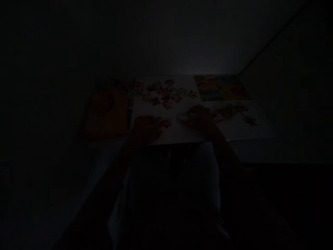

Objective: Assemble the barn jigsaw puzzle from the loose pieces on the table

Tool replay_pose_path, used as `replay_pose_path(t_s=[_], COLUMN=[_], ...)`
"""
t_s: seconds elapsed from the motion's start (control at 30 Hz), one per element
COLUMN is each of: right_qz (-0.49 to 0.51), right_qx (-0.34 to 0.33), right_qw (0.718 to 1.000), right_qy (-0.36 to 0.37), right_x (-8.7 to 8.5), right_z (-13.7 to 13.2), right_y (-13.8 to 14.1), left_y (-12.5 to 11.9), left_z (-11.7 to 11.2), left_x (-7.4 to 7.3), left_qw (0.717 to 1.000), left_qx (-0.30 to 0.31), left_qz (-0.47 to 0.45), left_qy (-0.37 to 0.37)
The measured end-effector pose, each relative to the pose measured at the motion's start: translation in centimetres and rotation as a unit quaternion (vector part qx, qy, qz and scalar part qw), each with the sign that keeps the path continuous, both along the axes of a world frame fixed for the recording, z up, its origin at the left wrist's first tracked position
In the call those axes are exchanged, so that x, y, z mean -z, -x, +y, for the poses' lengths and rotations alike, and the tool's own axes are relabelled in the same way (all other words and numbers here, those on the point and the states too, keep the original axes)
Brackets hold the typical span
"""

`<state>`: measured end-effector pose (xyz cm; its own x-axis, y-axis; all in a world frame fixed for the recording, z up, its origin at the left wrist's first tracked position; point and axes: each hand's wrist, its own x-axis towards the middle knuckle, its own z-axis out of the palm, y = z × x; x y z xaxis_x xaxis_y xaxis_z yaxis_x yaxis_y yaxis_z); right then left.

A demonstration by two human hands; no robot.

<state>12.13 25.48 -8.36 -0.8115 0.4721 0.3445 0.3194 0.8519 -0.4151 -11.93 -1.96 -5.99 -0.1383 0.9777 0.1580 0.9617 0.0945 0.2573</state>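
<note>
The view is very dark, so fine detail is lost. My left hand (147, 129) rests on the near left part of a white board (174, 135). Its fingers curl at the left edge of a reddish puzzle piece (166, 123), which may be more than one piece joined. To the right, my right hand (199, 118) is low over the same board, closed at the fingertips on a pale puzzle piece (183, 117), slightly blurred. A short gap separates the two hands. Loose puzzle pieces (166, 95) are scattered beyond them on the board.
A colourful picture sheet (222, 87) lies at the back right. Below it, more puzzle pieces (230, 111) are heaped on a second white surface (249, 133). An orange box or bag (106, 113) stands at the left. A pale wall (187, 41) rises behind the board.
</note>
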Motion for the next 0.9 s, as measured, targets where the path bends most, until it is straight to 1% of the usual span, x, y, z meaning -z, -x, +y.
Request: replay_pose_path(t_s=[0.1, 0.17, 0.27, 0.33, 0.4, 0.5, 0.6, 0.67, 0.77, 0.9], right_qz=[-0.011, -0.034, -0.083, -0.093, -0.083, -0.075, -0.094, -0.114, -0.141, -0.158], right_qx=[0.053, 0.075, 0.082, 0.084, 0.084, 0.092, 0.145, 0.178, 0.185, 0.158], right_qw=[0.998, 0.995, 0.991, 0.990, 0.991, 0.992, 0.985, 0.977, 0.973, 0.975], right_qy=[-0.029, -0.048, -0.068, -0.068, -0.059, -0.041, -0.024, -0.013, 0.006, 0.007], right_x=[-0.1, 0.0, 0.3, 0.4, 0.3, -0.1, -0.5, -0.7, -0.7, -0.7], right_z=[2.3, 3.8, 5.6, 6.6, 7.8, 9.6, 10.9, 11.2, 11.2, 11.2], right_y=[-0.8, -1.3, -1.7, -1.2, 0.3, 4.4, 8.9, 11.1, 12.7, 12.9], left_y=[-0.1, 0.0, 0.1, 0.2, 0.2, 0.0, -0.2, -0.3, -0.3, -0.4], left_z=[0.1, 0.1, 0.1, 0.1, 0.1, 0.1, 0.1, 0.0, 0.0, -0.1], left_x=[0.1, 0.2, 0.4, 0.6, 0.6, 0.5, 0.1, 0.0, -0.2, -0.2], left_qw=[0.999, 0.999, 0.999, 0.999, 0.999, 0.998, 0.998, 0.998, 0.999, 0.999], left_qx=[-0.026, -0.034, -0.035, -0.038, -0.044, -0.052, -0.050, -0.046, -0.043, -0.040], left_qz=[0.021, 0.027, 0.026, 0.026, 0.028, 0.033, 0.040, 0.040, 0.031, 0.024], left_qy=[-0.006, -0.005, -0.008, -0.014, -0.017, -0.014, -0.006, -0.003, -0.006, -0.010])
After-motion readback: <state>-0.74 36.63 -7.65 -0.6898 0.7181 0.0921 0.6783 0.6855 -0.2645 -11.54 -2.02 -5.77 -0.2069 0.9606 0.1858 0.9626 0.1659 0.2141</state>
